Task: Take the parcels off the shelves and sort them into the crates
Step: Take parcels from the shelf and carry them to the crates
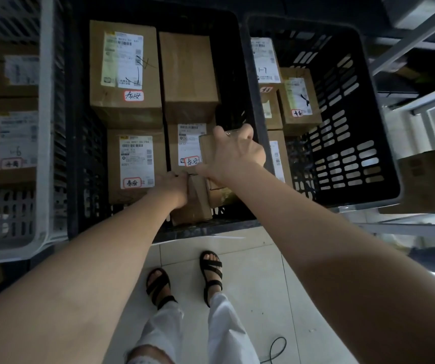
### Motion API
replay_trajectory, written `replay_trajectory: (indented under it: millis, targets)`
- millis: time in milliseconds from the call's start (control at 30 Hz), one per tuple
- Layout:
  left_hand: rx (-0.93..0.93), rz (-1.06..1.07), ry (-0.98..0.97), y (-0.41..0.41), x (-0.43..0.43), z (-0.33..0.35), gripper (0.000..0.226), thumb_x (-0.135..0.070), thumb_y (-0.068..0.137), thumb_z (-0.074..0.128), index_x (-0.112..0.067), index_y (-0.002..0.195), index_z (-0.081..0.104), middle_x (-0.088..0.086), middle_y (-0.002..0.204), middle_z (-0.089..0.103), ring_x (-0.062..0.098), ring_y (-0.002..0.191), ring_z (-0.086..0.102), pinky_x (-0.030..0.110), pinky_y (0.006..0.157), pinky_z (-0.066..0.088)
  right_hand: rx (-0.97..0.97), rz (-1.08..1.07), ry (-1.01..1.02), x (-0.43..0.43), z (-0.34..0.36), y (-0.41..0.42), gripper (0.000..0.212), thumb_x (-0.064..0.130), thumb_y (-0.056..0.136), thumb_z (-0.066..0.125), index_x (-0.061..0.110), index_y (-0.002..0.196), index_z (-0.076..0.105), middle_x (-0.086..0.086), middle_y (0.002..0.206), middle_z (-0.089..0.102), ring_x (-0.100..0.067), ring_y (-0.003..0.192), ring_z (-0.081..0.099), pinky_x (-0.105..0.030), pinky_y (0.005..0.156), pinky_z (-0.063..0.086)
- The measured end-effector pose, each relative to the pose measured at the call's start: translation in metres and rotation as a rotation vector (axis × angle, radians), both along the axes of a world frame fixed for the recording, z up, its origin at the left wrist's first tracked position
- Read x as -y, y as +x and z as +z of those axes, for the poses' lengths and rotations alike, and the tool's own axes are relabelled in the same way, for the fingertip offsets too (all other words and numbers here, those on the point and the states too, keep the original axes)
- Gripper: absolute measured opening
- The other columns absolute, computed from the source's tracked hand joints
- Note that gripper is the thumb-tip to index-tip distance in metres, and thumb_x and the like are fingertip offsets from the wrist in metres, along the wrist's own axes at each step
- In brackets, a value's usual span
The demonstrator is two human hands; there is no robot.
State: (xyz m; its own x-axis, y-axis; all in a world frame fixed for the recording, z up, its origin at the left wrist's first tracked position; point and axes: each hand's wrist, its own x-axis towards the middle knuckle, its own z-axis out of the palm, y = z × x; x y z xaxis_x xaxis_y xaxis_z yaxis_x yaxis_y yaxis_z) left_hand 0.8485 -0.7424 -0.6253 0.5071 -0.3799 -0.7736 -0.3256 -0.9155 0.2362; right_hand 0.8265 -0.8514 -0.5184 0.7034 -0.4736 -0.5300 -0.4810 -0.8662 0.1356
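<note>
Pale floor tiles point(258, 285) fill the bottom of the frame, with two feet in black sandals point(158, 285) and a loose cable point(277, 348) at lower right. Both bare arms reach up from there over the near rim of the black crate point(206, 228) at centre.

The left hand point(171, 186) grips a narrow parcel point(196, 203) stood on end against that rim, fingers curled over its top edge. This probably steadies it so it cannot topple. Just right of it, the right hand point(237, 153) clamps a flat parcel point(207, 148), thumb spread on its face and fingers point(246, 131) hooked over the far edge. I judge it is being slotted upright into the last gap.

Beyond the hands, larger labelled parcels point(124, 72) sit packed side by side, labels up and readable. A second black crate point(355, 127) to the right holds fewer parcels, and a pale crate point(45, 127) stands at left. Shelf rails point(421, 30) cross the upper right corner.
</note>
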Motion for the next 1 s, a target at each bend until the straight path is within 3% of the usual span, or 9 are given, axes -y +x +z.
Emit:
replay_trajectory:
  millis: [67, 133, 200, 267, 467, 733, 1000]
  targets:
    - [-0.052, 0.041, -0.036, 0.000, -0.001, 0.005, 0.076, -0.028, 0.090, 0.058, -0.021, 0.149, 0.009, 0.018, 0.150, 0.022, 0.041, 0.137, 0.020, 0.049, 0.110, 0.024, 0.008, -0.018, 0.009, 0.001, -0.006, -0.001, 0.090, 0.076, 0.072, 0.057, 0.028, 0.140, 0.023, -0.023, 0.134, 0.025, -0.040, 0.102, 0.053, -0.043, 0.072, 0.055]
    - [-0.110, 0.058, -0.060, -0.004, -0.004, 0.009, 0.098, -0.040, 0.082, 0.067, -0.027, 0.150, -0.002, 0.016, 0.155, 0.006, 0.042, 0.140, 0.009, 0.053, 0.110, 0.021, 0.018, -0.022, 0.004, 0.002, -0.011, -0.004, 0.090, 0.077, 0.073, 0.056, 0.028, 0.140, 0.022, -0.022, 0.134, 0.025, -0.041, 0.102, 0.054, -0.044, 0.072, 0.056]
    - [-0.083, -0.009, -0.045, -0.011, -0.004, 0.006, 0.119, -0.048, 0.070, 0.076, -0.030, 0.148, -0.012, 0.009, 0.157, -0.011, 0.041, 0.142, -0.004, 0.061, 0.109, 0.017, 0.028, -0.032, 0.014, 0.005, -0.015, -0.006, 0.090, 0.078, 0.072, 0.055, 0.028, 0.140, 0.023, -0.021, 0.134, 0.025, -0.041, 0.102, 0.054, -0.041, 0.068, 0.054]
    - [-0.009, -0.080, -0.042, -0.016, -0.003, -0.001, 0.128, -0.050, 0.065, 0.078, -0.028, 0.147, -0.017, 0.006, 0.157, -0.016, 0.038, 0.143, -0.009, 0.066, 0.108, 0.013, 0.057, -0.043, 0.043, 0.011, -0.016, -0.006, 0.089, 0.078, 0.071, 0.055, 0.029, 0.139, 0.025, -0.019, 0.134, 0.026, -0.040, 0.103, 0.054, -0.038, 0.065, 0.046]
    - [0.110, -0.183, -0.037, -0.018, -0.002, -0.007, 0.128, -0.056, 0.061, 0.078, -0.022, 0.149, -0.009, 0.008, 0.152, 0.016, 0.032, 0.140, 0.013, 0.059, 0.109, 0.021, 0.106, -0.081, 0.119, 0.023, -0.017, -0.016, 0.082, 0.072, 0.071, 0.057, 0.030, 0.136, 0.030, -0.016, 0.131, 0.029, -0.040, 0.095, 0.055, -0.038, 0.068, 0.047]
    - [0.114, -0.204, 0.060, -0.017, 0.007, -0.002, 0.133, -0.055, 0.063, 0.078, -0.018, 0.147, -0.019, 0.013, 0.153, 0.015, 0.036, 0.141, 0.012, 0.060, 0.110, 0.019, -0.044, -0.052, 0.089, 0.021, -0.014, -0.014, 0.081, 0.070, 0.076, 0.055, 0.028, 0.138, 0.026, -0.021, 0.132, 0.029, -0.039, 0.106, 0.051, -0.039, 0.073, 0.045]
    - [0.090, -0.212, 0.051, -0.017, 0.005, -0.004, 0.130, -0.053, 0.065, 0.077, -0.019, 0.147, -0.018, 0.012, 0.153, 0.012, 0.035, 0.142, 0.009, 0.060, 0.110, 0.021, -0.005, -0.028, 0.044, 0.010, -0.022, -0.020, 0.077, 0.067, 0.077, 0.054, 0.024, 0.135, 0.027, -0.024, 0.134, 0.026, -0.043, 0.104, 0.052, -0.037, 0.064, 0.043]
